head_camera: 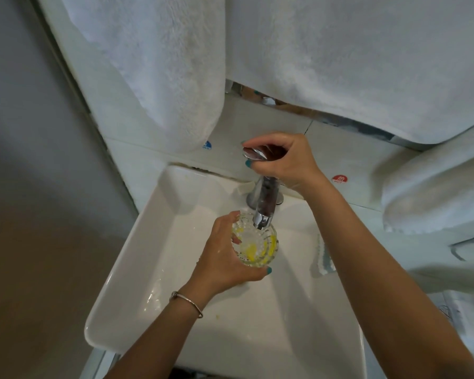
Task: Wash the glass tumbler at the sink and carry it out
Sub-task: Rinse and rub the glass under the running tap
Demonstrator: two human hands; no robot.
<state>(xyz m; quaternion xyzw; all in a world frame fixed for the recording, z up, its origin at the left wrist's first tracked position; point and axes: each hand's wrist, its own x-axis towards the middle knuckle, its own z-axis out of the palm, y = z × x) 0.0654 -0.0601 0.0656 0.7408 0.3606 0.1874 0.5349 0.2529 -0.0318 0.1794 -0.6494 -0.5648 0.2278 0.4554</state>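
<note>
Tumbler [255, 246] gripped — base hidden, water unclear

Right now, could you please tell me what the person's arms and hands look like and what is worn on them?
Both forearms are bare, with no sleeves in view. The left wrist carries a thin silver bangle with a small bead. The nails on the left hand and right hand are painted teal.
</note>
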